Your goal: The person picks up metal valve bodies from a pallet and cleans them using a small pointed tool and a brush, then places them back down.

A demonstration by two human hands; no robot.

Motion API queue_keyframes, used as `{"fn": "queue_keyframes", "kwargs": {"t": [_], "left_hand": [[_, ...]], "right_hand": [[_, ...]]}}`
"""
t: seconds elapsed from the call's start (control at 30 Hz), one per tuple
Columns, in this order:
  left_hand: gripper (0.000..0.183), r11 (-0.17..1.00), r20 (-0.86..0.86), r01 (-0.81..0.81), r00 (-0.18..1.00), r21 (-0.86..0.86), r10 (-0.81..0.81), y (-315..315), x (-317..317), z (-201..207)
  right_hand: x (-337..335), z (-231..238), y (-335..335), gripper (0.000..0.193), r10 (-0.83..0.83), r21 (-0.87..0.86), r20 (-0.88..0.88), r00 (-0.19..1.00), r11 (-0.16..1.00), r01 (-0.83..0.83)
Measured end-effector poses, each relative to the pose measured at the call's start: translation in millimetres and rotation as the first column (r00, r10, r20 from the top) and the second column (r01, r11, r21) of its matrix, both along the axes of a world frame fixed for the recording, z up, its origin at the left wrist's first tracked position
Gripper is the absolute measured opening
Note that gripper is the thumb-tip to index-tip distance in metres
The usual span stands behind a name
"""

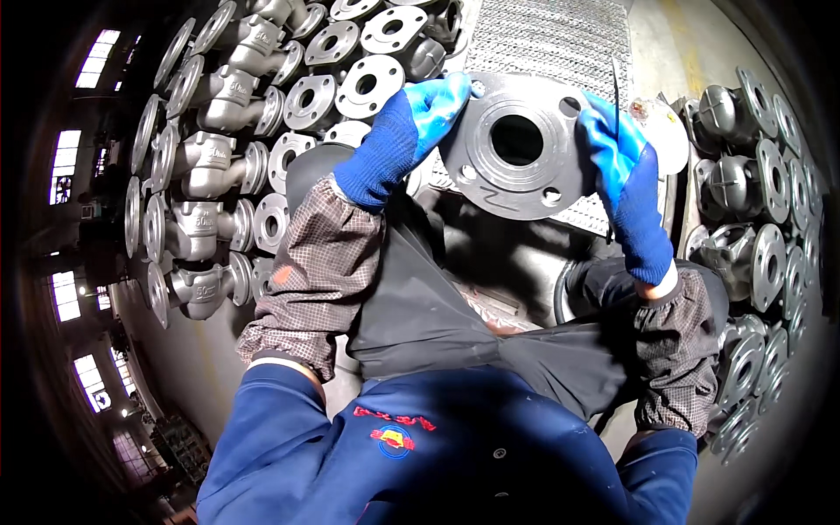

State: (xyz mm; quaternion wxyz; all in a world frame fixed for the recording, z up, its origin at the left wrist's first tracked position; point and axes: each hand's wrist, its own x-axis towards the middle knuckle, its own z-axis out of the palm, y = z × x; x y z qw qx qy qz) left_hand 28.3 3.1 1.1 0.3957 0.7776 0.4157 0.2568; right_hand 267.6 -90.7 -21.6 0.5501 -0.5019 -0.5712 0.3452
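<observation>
A grey metal valve body is held up in front of my knees, its round flange (516, 185) facing me. A large bore opens at the flange's centre, with several bolt holes around it. My left hand (426, 114), in a blue coated glove, is closed on the flange's left edge, thumb near the upper bolt hole. The blue-gloved right hand (623, 162) grips the opposite edge; some of its fingers are hidden behind the metal. Most of the body behind the flange is out of sight.
Rows of grey flanged valve bodies (206, 162) stand stacked at my left. More valve bodies (737, 188) are piled along the right. Beyond the held flange lies a textured metal plate (551, 39). A pale rounded object (669, 144) sits just past my right hand.
</observation>
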Motion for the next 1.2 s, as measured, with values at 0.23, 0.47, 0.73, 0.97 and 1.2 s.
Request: {"fn": "queue_keyframes", "kwargs": {"t": [0.23,0.47,0.73,0.97,1.2], "left_hand": [[0.016,0.718,-0.121,0.265,0.962,0.644,-0.247,16.1,25.5,-11.4],[0.021,0.718,0.014,0.213,0.955,0.663,-0.296,21.4,35.3,-22.1],[0.038,0.976,0.599,0.045,0.783,0.215,-0.168,7.5,44.6,29.4],[0.043,0.935,0.731,-0.024,0.631,0.355,-0.261,-66.6,69.0,122.4],[0.042,0.846,0.647,0.374,0.546,0.380,-0.532,-205.2,128.9,120.0]], "right_hand": [[38.1,-14.1,8.0,0.030,-0.311,-0.060,0.166,0.936,0.944,0.325],[18.3,-45.8,39.3,0.013,-0.302,-0.083,-0.388,0.871,0.953,0.293],[6.0,78.1,20.9,0.023,-0.470,0.072,-0.292,0.833,0.858,0.509],[9.6,164.5,-113.4,0.009,-0.635,0.726,-0.261,0.728,0.368,0.581],[22.2,164.4,-273.9,0.023,-0.639,0.553,-0.494,0.590,0.292,0.780]]}}
